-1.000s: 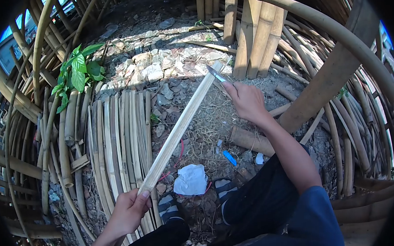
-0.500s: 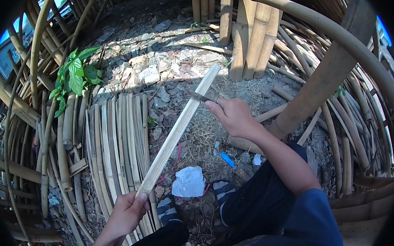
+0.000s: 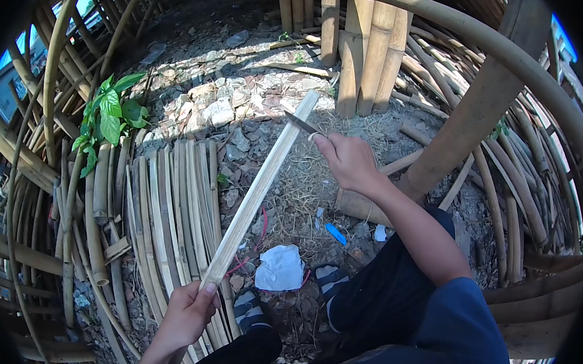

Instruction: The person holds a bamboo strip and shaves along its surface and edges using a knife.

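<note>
Blade work on the strip looks in hand. Your left hand (image 3: pixel 185 315) is clamped on the near end of the pale strip (image 3: pixel 261 184), thumb on top; the strip slants up to the far right. Your right hand (image 3: pixel 352 162) is closed round the knife (image 3: pixel 299 123), blade across the strip near its far end. Any further stroke calls for a firm left grip and a shallow blade angle.
</note>
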Tool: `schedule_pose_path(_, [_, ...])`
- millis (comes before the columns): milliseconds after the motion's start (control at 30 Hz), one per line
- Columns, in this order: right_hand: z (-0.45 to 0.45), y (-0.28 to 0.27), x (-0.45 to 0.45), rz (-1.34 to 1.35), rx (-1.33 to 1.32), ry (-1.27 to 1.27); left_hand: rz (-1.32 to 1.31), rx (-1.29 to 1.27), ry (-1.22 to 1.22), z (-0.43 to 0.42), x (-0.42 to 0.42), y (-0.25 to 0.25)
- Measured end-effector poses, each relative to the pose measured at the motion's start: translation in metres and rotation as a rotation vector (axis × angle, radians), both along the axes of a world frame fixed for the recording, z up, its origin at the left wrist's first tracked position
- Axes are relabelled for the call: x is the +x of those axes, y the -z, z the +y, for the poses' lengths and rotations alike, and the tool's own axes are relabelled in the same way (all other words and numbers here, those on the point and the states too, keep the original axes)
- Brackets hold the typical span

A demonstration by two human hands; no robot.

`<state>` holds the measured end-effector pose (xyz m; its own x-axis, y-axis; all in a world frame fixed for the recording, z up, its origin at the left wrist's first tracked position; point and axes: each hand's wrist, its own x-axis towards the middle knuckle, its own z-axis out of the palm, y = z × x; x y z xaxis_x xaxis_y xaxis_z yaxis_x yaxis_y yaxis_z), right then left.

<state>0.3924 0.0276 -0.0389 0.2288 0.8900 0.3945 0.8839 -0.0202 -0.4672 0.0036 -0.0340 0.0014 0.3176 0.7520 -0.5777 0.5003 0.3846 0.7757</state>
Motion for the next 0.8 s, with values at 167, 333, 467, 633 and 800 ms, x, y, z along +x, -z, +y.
schedule_pose_path(167, [-0.014,-0.002,-0.019,-0.1,-0.04,-0.125,-0.006,-0.01,0.016,-0.001,0.0,-0.003])
schedule_pose_path(333, [0.007,-0.001,0.021,-0.181,-0.027,-0.007,0.021,-0.018,0.022,-0.002,0.003,-0.008])
schedule_pose_path(467, [0.016,-0.003,0.031,-0.21,-0.062,0.046,0.009,0.004,0.014,-0.003,0.003,-0.006])
schedule_pose_path(633, [0.022,-0.007,0.045,-0.204,-0.074,0.12,0.039,0.012,0.033,-0.003,0.003,-0.006])
schedule_pose_path(800, [0.014,-0.007,0.035,-0.152,-0.008,0.092,0.009,-0.018,0.03,-0.002,-0.002,-0.008])
